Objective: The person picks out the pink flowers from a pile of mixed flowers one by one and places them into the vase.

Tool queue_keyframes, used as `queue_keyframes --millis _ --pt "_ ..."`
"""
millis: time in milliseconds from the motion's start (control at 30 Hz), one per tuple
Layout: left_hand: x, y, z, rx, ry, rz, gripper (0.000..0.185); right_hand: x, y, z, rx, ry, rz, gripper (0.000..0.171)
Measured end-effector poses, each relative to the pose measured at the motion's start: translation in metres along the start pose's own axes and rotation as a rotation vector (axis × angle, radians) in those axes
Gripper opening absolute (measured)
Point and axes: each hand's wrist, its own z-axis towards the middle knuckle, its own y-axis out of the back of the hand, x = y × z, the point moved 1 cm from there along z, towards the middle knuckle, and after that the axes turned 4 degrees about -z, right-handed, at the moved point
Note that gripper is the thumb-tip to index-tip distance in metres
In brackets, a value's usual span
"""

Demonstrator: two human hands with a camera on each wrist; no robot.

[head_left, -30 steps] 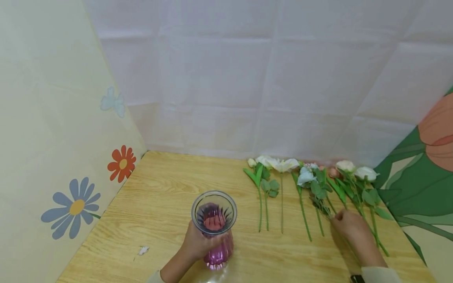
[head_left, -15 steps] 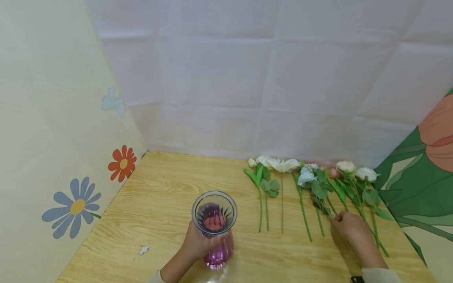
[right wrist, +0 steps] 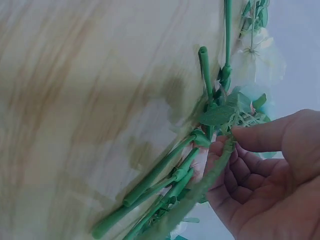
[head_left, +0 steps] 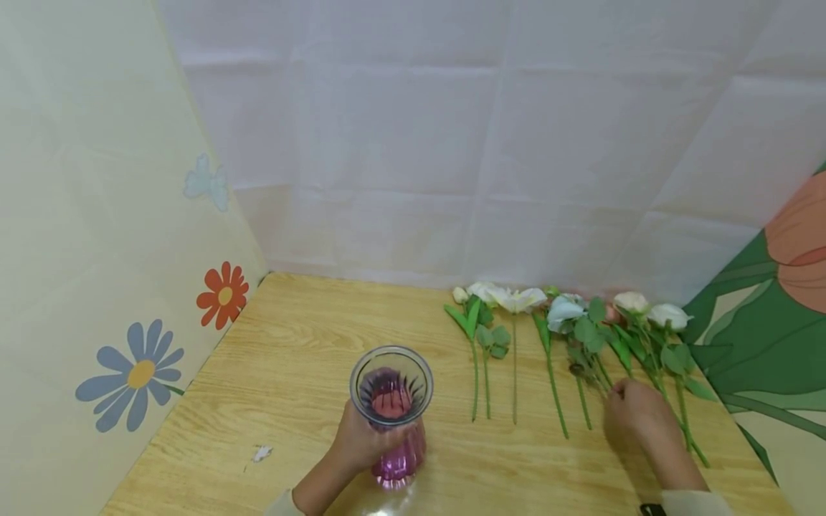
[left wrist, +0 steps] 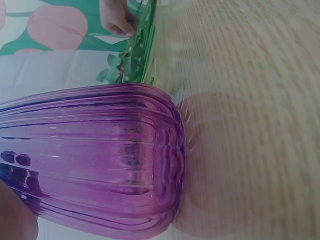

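Left hand (head_left: 361, 441): fingers wrapped around the neck of the purple glass vase (head_left: 398, 462), which is mouth up on the wooden table (head_left: 303, 337), left of the flowers. Right hand (head_left: 642, 414): thumb and forefinger pinch a green stem (right wrist: 214, 172) at the right side of the table; the other fingers curl loosely beneath. The pinched stem seems to lead to the pale blue flower (head_left: 565, 312), but leaves hide the join.

To handle the stem well, pinch firmly below the leaves without crushing them. Raise it straight up from the row before moving it sideways, so that its leaves do not drag on neighbouring stems. Hold the vase steady and level throughout, with the left fingers below the rim.

Obstructions: several thick green stems (right wrist: 160, 175) lie close beside the pinched one and could snag. To the right of it lies a white rose (head_left: 669, 316) with spreading leaves. To the left, between vase and right hand, lie a white lily (head_left: 518, 300) and a leaf sprig (head_left: 498, 350). A white cloth (head_left: 387, 143) rises behind the table and limits backward reach.
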Motion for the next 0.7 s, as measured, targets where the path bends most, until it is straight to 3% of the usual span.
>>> queue_keyframes --millis 433,700 --pt "-0.001 0.000 0.000 0.009 -0.002 -0.021 0.071 0.006 0.004 -0.009 -0.145 0.042 0.043 0.042" --pt "0.000 0.000 -0.001 0.010 -0.032 -0.039 0.072 0.023 0.008 -0.015 -0.248 0.094 0.064 0.039"
